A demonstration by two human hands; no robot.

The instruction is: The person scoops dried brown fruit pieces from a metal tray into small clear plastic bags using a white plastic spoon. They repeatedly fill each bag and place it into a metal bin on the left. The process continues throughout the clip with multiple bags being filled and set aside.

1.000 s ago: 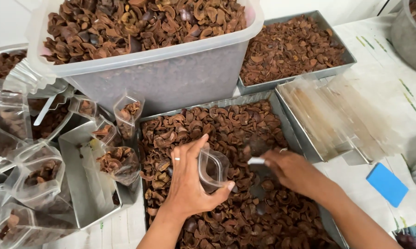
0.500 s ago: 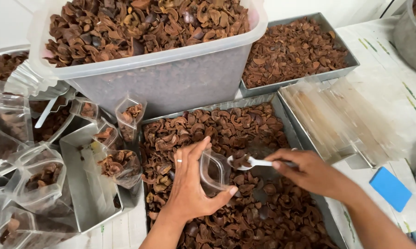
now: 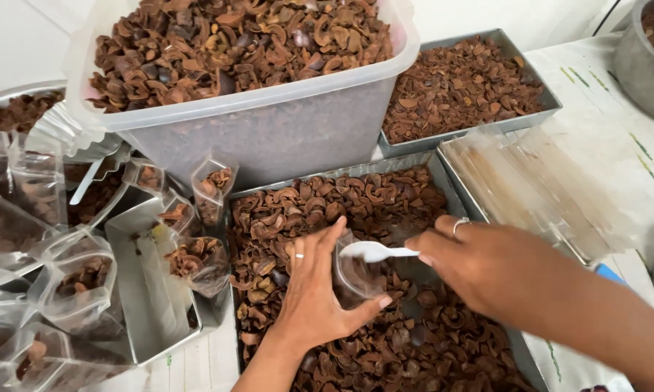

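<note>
My left hand (image 3: 314, 290) holds a small clear plastic pouch (image 3: 357, 272) upright and open over a metal tray (image 3: 234, 218) full of brown dried shell pieces (image 3: 370, 203). My right hand (image 3: 479, 265) grips a white plastic spoon (image 3: 374, 251) by its handle. The spoon's bowl is at the mouth of the pouch. A ring shows on a finger of each hand.
A big clear plastic tub (image 3: 269, 138) heaped with dried pieces stands behind the tray. A second metal tray (image 3: 552, 101) of smaller pieces is at back right. Filled pouches (image 3: 196, 254) stand at left. A stack of empty clear pouches (image 3: 537, 189) lies at right.
My right hand has come left with the spoon, from the tray's right part to the mouth of the pouch. The left hand has kept the pouch in about the same place.
</note>
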